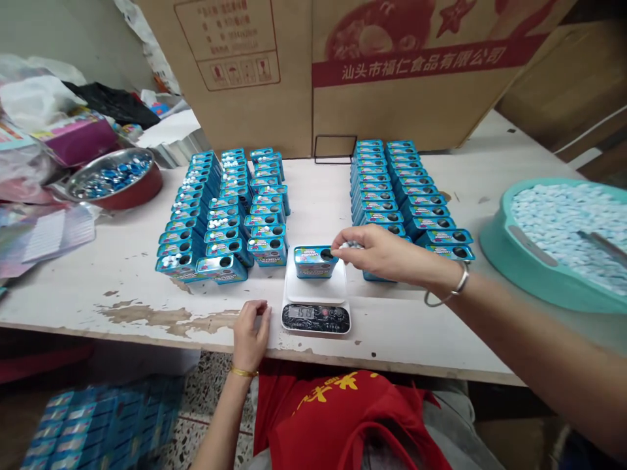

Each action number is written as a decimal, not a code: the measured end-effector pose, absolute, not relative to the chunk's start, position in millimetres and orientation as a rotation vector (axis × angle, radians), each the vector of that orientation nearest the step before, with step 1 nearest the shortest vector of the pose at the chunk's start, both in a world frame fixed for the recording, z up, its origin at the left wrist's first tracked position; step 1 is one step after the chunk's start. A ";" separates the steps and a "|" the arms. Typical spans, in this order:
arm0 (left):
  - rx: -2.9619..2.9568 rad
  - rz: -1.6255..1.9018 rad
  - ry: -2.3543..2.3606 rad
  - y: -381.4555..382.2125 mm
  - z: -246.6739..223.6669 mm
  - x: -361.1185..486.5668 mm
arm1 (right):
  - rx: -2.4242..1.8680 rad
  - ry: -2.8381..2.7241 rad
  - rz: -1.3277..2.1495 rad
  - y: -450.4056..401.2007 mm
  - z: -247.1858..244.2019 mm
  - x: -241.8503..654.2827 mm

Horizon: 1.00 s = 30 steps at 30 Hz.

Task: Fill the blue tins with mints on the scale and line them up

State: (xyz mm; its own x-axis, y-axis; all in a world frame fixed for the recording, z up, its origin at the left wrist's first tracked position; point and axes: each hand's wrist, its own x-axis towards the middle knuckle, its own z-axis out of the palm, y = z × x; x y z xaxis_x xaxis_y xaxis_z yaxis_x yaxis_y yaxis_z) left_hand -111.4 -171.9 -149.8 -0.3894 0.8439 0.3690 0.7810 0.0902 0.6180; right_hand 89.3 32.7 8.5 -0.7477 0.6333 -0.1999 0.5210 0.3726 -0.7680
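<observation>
On the white kitchen scale (318,290) stands one blue tin (311,264) with a round dark hole in its top. My right hand (375,253) is closed around several small white candies (351,245), with the fingertips at the tin's hole. The scale's display (302,313) is lit and seems to read 1519, perhaps with a decimal point. To the left of the scale, my left hand (251,333) rests at the table's front edge, fingers loosely bent, thumb apart, nothing visible in it.
Rows of blue tins with white candies on top (223,225) stand left; further rows of tins (401,189) stand right. A turquoise basin (494,235) of white candies is far right. A red-sided bowl (140,192) holds blue wrapped pieces. A large carton (274,117) stands behind.
</observation>
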 end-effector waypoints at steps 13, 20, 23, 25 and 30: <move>1.686 1.207 2.236 -172.8 -151.4 -110.1 | -1.040 -3.110 0.719 29.9 26.3 56.6; 1.670 1.205 2.238 -172.8 -150.9 -110.2 | -1.037 -3.099 0.731 32.5 24.7 57.2; 1.668 1.203 2.239 -172.2 -150.0 -109.8 | -1.006 -3.021 0.791 35.6 23.0 58.6; 1.664 1.201 2.240 -171.8 -150.2 -109.5 | -0.988 -2.876 0.987 38.7 22.2 62.5; 1.658 1.198 2.234 -172.3 -151.6 -108.9 | -1.093 -1.989 1.989 38.0 13.2 91.3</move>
State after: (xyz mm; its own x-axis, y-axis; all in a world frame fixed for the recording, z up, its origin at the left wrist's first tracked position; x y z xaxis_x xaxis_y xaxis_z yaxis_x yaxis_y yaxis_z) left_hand -108.9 -172.3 -151.6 -0.3961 0.8493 0.3490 0.7606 0.0905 0.6429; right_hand 91.3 38.0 13.2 -0.7308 0.5573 -0.3942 0.3942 -0.1269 -0.9102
